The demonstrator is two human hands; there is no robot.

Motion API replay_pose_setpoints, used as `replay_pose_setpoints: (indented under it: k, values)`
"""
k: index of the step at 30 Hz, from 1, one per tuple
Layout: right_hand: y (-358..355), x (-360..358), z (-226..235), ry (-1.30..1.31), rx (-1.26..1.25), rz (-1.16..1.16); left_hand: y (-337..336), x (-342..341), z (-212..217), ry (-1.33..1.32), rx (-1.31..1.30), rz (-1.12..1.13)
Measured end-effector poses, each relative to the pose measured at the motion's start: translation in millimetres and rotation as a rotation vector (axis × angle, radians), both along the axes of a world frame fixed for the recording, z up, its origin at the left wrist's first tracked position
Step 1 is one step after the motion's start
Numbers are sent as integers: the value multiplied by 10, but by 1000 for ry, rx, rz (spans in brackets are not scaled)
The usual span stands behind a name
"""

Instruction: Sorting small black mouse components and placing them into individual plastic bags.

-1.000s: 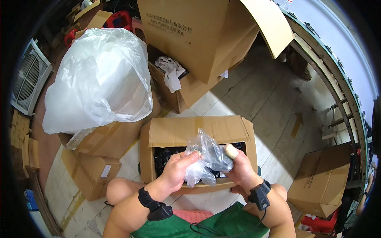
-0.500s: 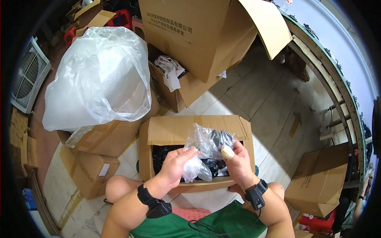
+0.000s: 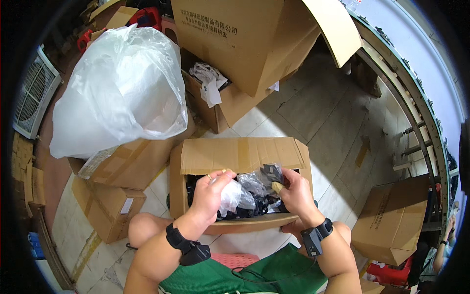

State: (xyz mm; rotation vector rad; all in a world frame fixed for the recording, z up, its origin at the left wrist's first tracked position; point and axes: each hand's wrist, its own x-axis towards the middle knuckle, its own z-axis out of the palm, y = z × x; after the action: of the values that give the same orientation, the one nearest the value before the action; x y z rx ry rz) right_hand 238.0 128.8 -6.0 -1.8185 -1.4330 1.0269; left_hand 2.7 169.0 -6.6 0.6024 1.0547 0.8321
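Note:
Over an opened cardboard box [image 3: 210, 159], I hold thin clear plastic in both hands. My right hand [image 3: 297, 196] pinches a clear bag [image 3: 270, 173] with black parts inside, at the box's right side. A pale yellow covering [image 3: 277, 187] sits at that hand's thumb tip. My left hand [image 3: 210, 196] is closed at the left, with crumpled clear plastic bags [image 3: 235, 198] bunched beside its fingers; what exactly the fingertips grip is partly hidden. Below the hands, the box holds many black pieces [image 3: 245, 212], some in plastic.
A large translucent plastic bag [image 3: 120, 88] covers a carton at the left. Bigger cardboard boxes [image 3: 225, 59] stand ahead, one with crumpled white cloth or paper [image 3: 209, 83] inside. At the right are a curved-looking metal-framed bench [image 3: 416, 103] and another carton [image 3: 391, 215].
The bag in my right hand has tipped and come lower, its black parts now near the fingertips. My left hand has moved slightly left and up, and the hands are farther apart.

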Motion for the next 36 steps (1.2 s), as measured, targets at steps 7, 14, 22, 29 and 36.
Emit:
replay_pose_setpoints:
  k: [7, 14, 22, 29, 36]
  values:
    - [29, 20, -71, -320, 33, 67, 45, -1, 36, 23, 38, 14]
    - [44, 3, -107, -365, 120, 126, 37, -2, 56, -4, 62, 30]
    - [20, 8, -216, -482, 166, 115, 34, 15, 29, -22, 74, 26]
    - [-15, 26, -204, -457, 232, 93, 40, 0, 18, -26, 103, -4]
    - [-2, 22, -145, -483, 155, 96, 43, -14, 48, -36, 101, -12]
